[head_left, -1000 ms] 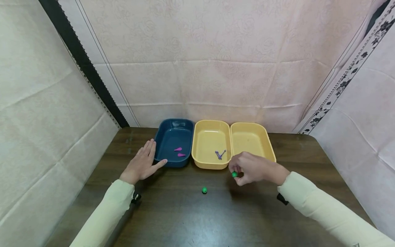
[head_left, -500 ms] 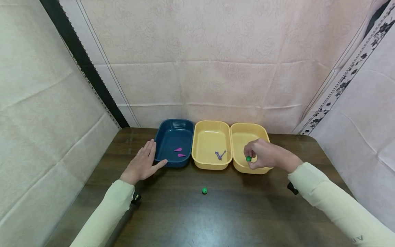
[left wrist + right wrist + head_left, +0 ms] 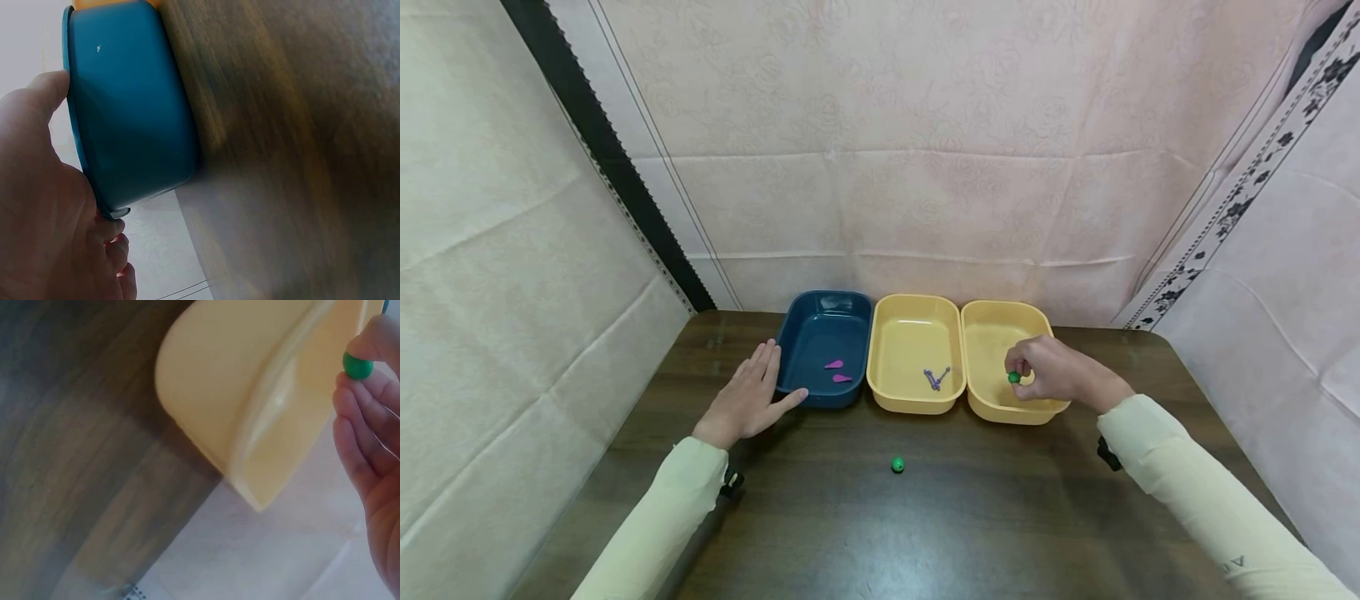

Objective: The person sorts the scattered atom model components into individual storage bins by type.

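My right hand (image 3: pixel 1051 371) pinches a green bead (image 3: pixel 1014 377) between thumb and fingers, above the right yellow tray (image 3: pixel 992 329). The right wrist view shows the same green bead (image 3: pixel 357 365) at the fingertips, over the tray's rim. My left hand (image 3: pixel 748 396) lies with straight fingers against the near left corner of the blue tray (image 3: pixel 822 325); in the left wrist view its thumb and palm touch the rim of the blue tray (image 3: pixel 128 100). Another green bead (image 3: pixel 898 465) sits on the table in front of the trays.
Two pink teardrop-shaped pieces (image 3: pixel 842 378) lie in the blue tray. The middle yellow tray (image 3: pixel 916 321) holds several small purple bone-shaped pieces (image 3: pixel 933 379). All the trays stand side by side on the dark wooden table (image 3: pixel 820 517), with a cloth backdrop (image 3: pixel 880 208) behind.
My right hand has carried the pinched green bead right and away from me, from beside the middle tray to over the right yellow tray. The left hand has stayed in place.
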`<state>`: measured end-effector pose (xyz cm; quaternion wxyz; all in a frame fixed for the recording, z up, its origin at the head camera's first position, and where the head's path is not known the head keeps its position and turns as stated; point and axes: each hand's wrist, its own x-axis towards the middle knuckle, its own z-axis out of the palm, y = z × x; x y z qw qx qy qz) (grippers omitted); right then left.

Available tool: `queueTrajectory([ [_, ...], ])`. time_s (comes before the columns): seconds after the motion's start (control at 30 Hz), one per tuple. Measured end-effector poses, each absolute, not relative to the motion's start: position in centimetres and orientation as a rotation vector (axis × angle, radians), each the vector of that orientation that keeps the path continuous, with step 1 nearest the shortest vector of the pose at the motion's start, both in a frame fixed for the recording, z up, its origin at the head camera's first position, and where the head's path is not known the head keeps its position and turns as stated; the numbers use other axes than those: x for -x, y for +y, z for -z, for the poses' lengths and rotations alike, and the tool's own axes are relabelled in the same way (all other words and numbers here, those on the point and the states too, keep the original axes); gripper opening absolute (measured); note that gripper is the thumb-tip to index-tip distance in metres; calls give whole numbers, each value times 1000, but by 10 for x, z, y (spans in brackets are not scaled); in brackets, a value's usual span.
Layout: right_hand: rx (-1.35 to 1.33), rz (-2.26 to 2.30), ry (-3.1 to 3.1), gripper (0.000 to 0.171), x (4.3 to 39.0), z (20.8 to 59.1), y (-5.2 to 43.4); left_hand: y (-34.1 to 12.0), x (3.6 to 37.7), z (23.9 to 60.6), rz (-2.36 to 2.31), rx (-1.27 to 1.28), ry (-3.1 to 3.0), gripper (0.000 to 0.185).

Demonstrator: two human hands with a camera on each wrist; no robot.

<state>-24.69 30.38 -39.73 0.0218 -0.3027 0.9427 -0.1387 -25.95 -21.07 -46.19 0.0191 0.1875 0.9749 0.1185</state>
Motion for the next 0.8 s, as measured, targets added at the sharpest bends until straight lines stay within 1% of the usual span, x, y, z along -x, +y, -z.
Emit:
queueTrajectory([
  [0.27, 930, 424, 2985, 9, 252, 419, 312, -211, 259, 462, -373, -580, 3027, 105],
  [0.37, 956, 387, 3058, 18, 250, 421, 313, -210, 260, 462, -372, -575, 3024, 105],
  [0.43, 978, 363, 3114, 25, 247, 417, 311, -210, 259, 462, -371, -574, 3024, 105],
  [0.6, 1080, 352, 3158, 26, 243, 400, 296, -209, 260, 462, -366, -579, 3022, 105],
  [0.8, 1241, 364, 3089, 30, 232, 376, 266, -210, 259, 461, -368, -577, 3024, 105],
])
